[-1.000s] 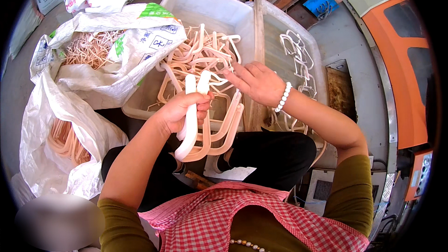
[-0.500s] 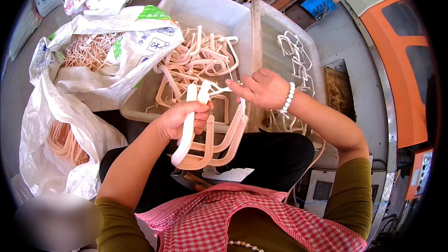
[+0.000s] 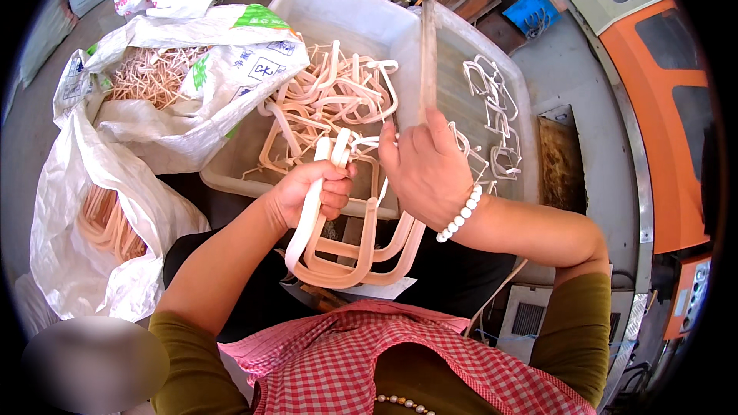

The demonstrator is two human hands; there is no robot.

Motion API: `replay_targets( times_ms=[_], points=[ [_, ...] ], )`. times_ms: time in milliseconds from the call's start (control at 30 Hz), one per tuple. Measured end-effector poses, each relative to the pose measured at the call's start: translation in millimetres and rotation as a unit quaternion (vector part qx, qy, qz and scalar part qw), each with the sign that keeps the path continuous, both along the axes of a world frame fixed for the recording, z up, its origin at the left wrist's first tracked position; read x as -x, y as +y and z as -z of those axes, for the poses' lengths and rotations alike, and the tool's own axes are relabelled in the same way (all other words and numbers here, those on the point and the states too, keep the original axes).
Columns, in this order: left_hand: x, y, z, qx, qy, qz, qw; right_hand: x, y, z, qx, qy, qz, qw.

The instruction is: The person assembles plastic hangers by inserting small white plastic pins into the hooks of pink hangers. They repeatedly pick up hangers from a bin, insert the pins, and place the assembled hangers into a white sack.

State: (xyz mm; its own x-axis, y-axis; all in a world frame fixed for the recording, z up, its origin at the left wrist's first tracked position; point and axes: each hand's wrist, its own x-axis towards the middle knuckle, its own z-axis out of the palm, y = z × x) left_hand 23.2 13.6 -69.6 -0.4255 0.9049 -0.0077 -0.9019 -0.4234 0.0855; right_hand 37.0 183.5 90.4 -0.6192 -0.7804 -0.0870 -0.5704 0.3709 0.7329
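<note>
My left hand (image 3: 315,190) is wrapped round the upper ends of several U-shaped, pale pink plastic pieces (image 3: 338,273), which look like moulded handles. Their curved bottoms hang over my lap. Just to the right, my right hand (image 3: 430,165) has its back turned up and its fingers bent at the right ends of the same pieces. Whatever is between those fingers is hidden. Thin white prongs (image 3: 367,141) stick out from the held pieces toward the right hand. Beyond, a heap of similar pink pieces (image 3: 346,96) lies in a whitish plastic tub (image 3: 307,4).
To the right of the tub, white thin-framed pieces (image 3: 492,100) lie on a pale tray (image 3: 453,46). On the left, a woven sack (image 3: 161,134) holds thin pink sticks, and a white bag (image 3: 61,215) holds curved strips. An orange machine (image 3: 653,123) stands at the far right.
My right hand has moved down and right, turning its back up, from a pointing pose near the thin prongs. The held pieces have shifted slightly right; my left hand keeps its grip.
</note>
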Motion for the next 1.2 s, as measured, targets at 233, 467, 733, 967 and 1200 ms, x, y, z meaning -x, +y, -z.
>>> replay_targets(
  times_ms=[233, 467, 733, 967, 1200],
  points=[
    [-13, 12, -13, 0.395, 0.310, -0.110, 0.858, 25, 51, 37, 0.407, -0.351, 0.359, 0.763],
    [-26, 8, -1, 0.581, 0.668, -0.178, 0.429, -18, 74, 89, 0.509, -0.673, 0.536, 0.029],
    [-12, 18, 7, 0.520, 0.362, -0.273, 0.724, -6, 43, 77, 0.539, -0.404, 0.242, 0.698],
    [-5, 8, -25, 0.492, 0.358, -0.193, 0.770, 29, 64, 3, 0.380, -0.576, 0.235, 0.685],
    [1, 9, -21, 0.565, 0.405, -0.188, 0.694, 45, 53, -2, 0.265, -0.441, 0.126, 0.848]
  ],
)
